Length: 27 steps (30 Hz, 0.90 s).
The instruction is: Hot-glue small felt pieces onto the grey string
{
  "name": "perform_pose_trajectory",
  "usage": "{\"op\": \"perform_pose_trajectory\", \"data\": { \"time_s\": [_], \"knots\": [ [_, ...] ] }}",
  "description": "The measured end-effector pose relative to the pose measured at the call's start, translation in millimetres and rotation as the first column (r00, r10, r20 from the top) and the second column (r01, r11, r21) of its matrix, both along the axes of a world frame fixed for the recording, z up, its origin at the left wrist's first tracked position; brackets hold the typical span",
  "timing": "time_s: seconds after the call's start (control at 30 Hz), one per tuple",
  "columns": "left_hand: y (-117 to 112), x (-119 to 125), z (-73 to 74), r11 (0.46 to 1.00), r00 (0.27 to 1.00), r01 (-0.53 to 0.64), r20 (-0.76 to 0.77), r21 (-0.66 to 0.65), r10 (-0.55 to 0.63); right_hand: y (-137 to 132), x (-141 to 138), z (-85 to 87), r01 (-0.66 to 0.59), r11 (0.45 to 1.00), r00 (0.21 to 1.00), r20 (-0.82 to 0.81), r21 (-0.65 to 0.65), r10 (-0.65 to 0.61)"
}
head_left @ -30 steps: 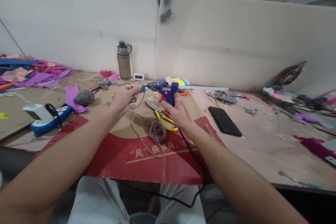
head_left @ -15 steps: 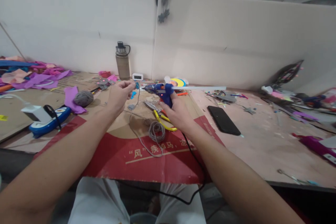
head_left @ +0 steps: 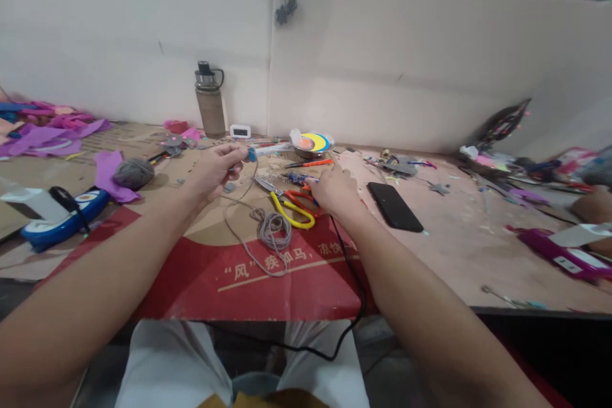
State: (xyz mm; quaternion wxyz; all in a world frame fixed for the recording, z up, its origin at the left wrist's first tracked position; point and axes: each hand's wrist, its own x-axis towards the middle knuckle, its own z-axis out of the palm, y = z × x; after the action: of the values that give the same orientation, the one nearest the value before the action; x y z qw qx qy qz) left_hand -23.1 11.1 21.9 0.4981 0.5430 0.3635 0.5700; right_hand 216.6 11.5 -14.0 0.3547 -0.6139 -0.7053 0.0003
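Observation:
My left hand (head_left: 214, 169) is raised a little above the cardboard sheet (head_left: 201, 280) and pinches a small blue piece (head_left: 251, 154). A grey string hangs from it and runs down to a loose coil (head_left: 273, 229). My right hand (head_left: 335, 190) lies low on the cardboard, its fingers curled over the blue glue gun (head_left: 297, 177), which is mostly hidden under it. The gun's black cord (head_left: 351, 280) trails back off the table edge. Yellow-handled scissors (head_left: 291, 211) lie just left of my right hand.
A black phone (head_left: 394, 206) lies right of my right hand. At the back stand a water bottle (head_left: 209, 101), a small clock (head_left: 240, 131) and a bowl (head_left: 312, 143). At left are a grey yarn ball (head_left: 132, 172), a blue power strip (head_left: 62, 220) and purple scraps (head_left: 43, 137).
My right hand has brought the glue gun down from beside the blue piece to the cardboard. My left hand keeps its pinch. The view has tipped downward.

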Motion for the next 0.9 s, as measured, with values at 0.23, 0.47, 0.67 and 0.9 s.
{"op": "perform_pose_trajectory", "data": {
  "time_s": [0.23, 0.47, 0.67, 0.9],
  "knots": [
    [-2.3, 6.2, -6.2, 0.999, 0.989, -0.04, -0.141, 0.03, 0.044, -15.2, -44.8, 15.5, -0.413, 0.908, 0.757, -0.527, 0.074, 0.387],
    [-2.8, 7.3, -8.6, 1.0, 0.994, 0.001, -0.11, 0.012, 0.0, -24.8, -59.1, 8.5, -0.504, 0.854, 0.74, -0.446, 0.129, 0.504],
    [-4.1, 8.7, -8.2, 1.0, 0.992, -0.015, -0.124, 0.013, 0.017, -30.2, -64.6, 10.5, -0.531, 0.843, 0.737, -0.445, 0.084, 0.509],
    [-2.9, 7.3, -8.2, 0.999, 0.991, -0.025, -0.132, 0.024, 0.028, -33.4, -64.4, 10.7, -0.523, 0.841, 0.763, -0.365, 0.137, 0.534]
  ]
}}
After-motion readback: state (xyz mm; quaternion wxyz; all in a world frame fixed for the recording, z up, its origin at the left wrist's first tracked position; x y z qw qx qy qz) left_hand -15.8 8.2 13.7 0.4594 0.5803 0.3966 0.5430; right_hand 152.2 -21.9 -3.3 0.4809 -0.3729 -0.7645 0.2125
